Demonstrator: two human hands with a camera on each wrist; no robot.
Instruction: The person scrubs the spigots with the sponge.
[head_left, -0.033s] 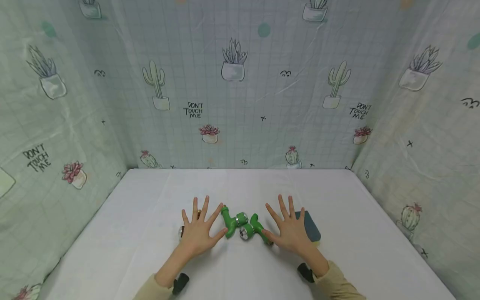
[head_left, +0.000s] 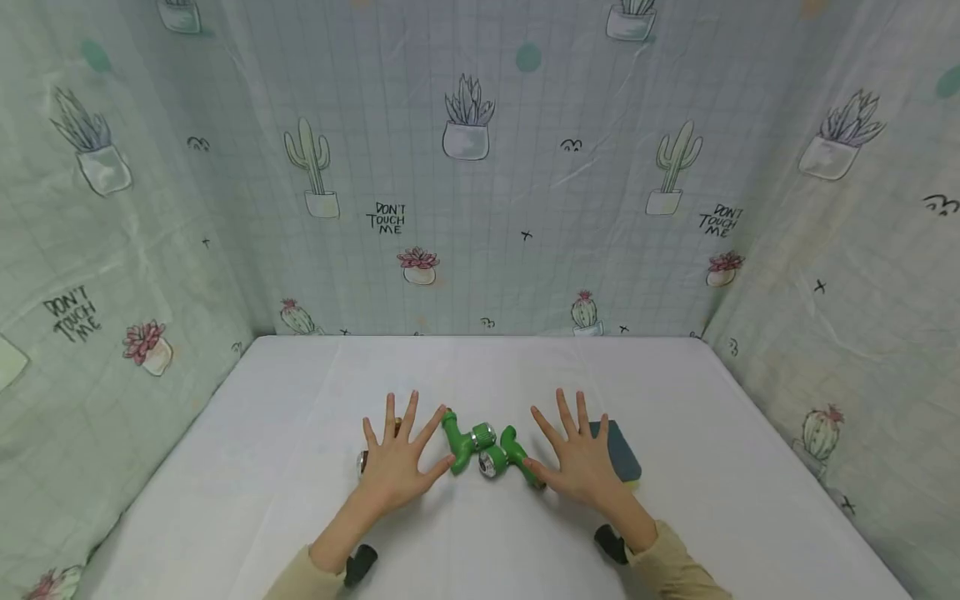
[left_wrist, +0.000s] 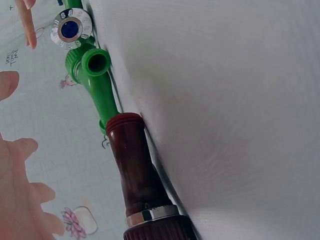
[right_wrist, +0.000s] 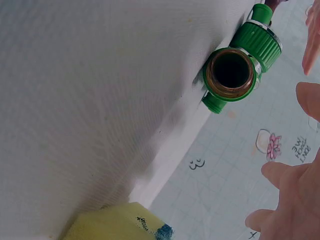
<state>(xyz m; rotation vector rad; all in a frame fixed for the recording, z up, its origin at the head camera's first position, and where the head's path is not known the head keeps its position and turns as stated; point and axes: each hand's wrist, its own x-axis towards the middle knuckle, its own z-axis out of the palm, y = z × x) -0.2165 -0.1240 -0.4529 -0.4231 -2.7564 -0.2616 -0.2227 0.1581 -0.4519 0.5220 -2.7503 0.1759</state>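
Two green plastic taps lie side by side on the white table, the left tap (head_left: 461,442) and the right tap (head_left: 512,457), each with a chrome knob. My left hand (head_left: 393,468) lies flat with fingers spread just left of them, its thumb close to the left tap. My right hand (head_left: 579,463) lies flat and spread on the other side, thumb touching the right tap. In the left wrist view a dark red tap (left_wrist: 136,175) lies by the green tap (left_wrist: 95,82). The right wrist view shows a green tap's brass mouth (right_wrist: 231,72).
A dark blue sponge with a yellow underside (head_left: 622,450) sits partly under my right hand, also in the right wrist view as the sponge (right_wrist: 112,225). Cactus-print cloth walls (head_left: 480,192) enclose the table (head_left: 480,367) on three sides.
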